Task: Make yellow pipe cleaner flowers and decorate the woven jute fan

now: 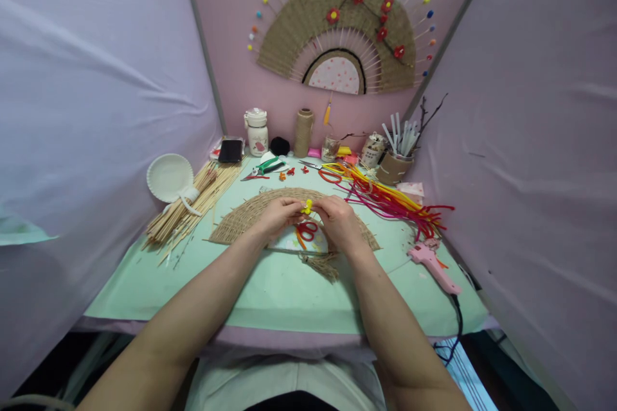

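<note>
Both hands meet over a woven fan [241,218] on the green table [284,295]. L hand [277,215] & R hand [337,218] pinch a small yellow fuzzy bit [307,207] between the fingertips. Red scissors [307,230] lie just under it. Pink glue gun [431,263] lies to the right, near red & yellow fuzzy wires [390,200]. Stick bundle [193,205] lies left.

Soft, even light fills the scene, brightest on the mint table [289,295] around your left hand [277,215] and right hand [340,221]. Shadows beneath them are faint. The yellow piece [307,207] pinched between them is tiny, its detail lost. Far from your hands, the walls [96,77] bow and the lower corners darken.
</note>
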{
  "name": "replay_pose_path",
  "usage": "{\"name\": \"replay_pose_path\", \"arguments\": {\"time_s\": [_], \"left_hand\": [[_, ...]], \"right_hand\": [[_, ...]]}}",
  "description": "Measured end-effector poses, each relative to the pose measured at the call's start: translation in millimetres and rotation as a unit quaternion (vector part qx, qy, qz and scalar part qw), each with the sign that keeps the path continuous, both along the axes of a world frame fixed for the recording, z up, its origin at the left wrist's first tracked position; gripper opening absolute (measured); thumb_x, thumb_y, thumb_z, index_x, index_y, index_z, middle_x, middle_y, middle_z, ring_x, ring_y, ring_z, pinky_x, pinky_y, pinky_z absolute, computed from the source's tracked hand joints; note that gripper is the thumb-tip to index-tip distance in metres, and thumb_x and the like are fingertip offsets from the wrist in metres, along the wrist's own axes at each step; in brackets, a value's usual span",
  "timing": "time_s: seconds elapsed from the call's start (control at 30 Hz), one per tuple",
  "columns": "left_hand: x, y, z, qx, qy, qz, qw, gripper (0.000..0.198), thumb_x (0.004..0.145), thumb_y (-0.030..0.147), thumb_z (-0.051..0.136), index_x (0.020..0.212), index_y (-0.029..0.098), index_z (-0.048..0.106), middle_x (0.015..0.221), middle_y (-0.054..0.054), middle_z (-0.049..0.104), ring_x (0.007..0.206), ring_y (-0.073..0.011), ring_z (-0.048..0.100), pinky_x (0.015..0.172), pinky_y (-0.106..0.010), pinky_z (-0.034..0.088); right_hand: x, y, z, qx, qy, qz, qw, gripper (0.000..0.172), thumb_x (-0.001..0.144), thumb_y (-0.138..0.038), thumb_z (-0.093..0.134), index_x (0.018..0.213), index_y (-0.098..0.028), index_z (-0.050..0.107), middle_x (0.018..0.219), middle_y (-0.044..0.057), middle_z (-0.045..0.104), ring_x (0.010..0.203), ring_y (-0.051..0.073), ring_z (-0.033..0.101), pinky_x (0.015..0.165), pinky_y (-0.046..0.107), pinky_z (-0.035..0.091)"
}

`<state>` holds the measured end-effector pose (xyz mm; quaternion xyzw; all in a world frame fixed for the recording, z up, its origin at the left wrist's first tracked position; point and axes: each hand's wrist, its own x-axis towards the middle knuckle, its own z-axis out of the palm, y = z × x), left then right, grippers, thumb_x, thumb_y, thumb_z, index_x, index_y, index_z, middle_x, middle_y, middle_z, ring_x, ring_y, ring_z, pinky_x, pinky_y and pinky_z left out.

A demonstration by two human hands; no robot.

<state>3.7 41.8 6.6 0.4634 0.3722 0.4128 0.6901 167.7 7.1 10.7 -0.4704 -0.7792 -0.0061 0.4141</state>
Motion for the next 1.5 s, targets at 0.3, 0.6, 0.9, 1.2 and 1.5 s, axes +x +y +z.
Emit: {"name": "replay_pose_path", "arguments": {"time_s": [0.3,0.6,0.9,1.2,1.5], "left_hand": [[3.2,-1.4,3.5,0.029,0.012,0.04,0.999,0.024,0.063,0.03,0.074,0.078,0.012,0.069,0.077,-0.005,0.069,0.069,-0.0122,0.061,0.074,-0.027,0.05],[0.8,-2.8,5.7,0.107,0.172,0.027,0.979,0.018,0.07,0.027,0.065,0.08,0.013,0.069,0.066,-0.002,0.066,0.058,-0.0104,0.058,0.058,-0.022,0.048],[-4.0,8.0,-13.1,0.102,0.138,0.011,0.985,0.026,0.07,0.036,0.068,0.085,0.015,0.069,0.074,-0.005,0.068,0.062,-0.0129,0.061,0.062,-0.026,0.051],[-4.1,7.7,-10.3,0.091,0.113,-0.009,0.989,0.027,0.069,0.036,0.069,0.084,0.013,0.07,0.073,-0.005,0.067,0.062,-0.0119,0.059,0.064,-0.025,0.05],[-4.1,7.0,-8.7,0.083,0.107,-0.01,0.991,0.027,0.067,0.035,0.071,0.083,0.013,0.07,0.073,-0.006,0.067,0.062,-0.0121,0.058,0.064,-0.026,0.049]], "right_hand": [[0.5,0.9,-1.1,-0.023,0.066,0.0,0.998,0.016,0.085,-0.025,0.054,0.09,-0.021,0.068,0.088,0.006,0.07,0.082,0.019,0.061,0.077,0.032,0.046],[3.8,3.2,0.4,-0.041,0.054,0.034,0.997,0.019,0.085,-0.022,0.051,0.09,-0.022,0.07,0.087,0.006,0.069,0.082,0.02,0.061,0.076,0.033,0.046],[2.5,3.3,-0.3,-0.063,0.042,0.057,0.995,0.021,0.087,-0.021,0.049,0.09,-0.02,0.069,0.089,0.007,0.069,0.083,0.019,0.061,0.077,0.032,0.045],[2.6,1.9,-0.7,-0.054,0.042,0.031,0.997,0.021,0.084,-0.016,0.05,0.086,-0.021,0.07,0.084,0.006,0.07,0.079,0.019,0.062,0.073,0.031,0.047],[1.6,0.5,-0.5,-0.048,0.046,0.03,0.997,0.022,0.084,-0.016,0.049,0.086,-0.02,0.07,0.083,0.006,0.07,0.078,0.019,0.062,0.073,0.031,0.048]]}}
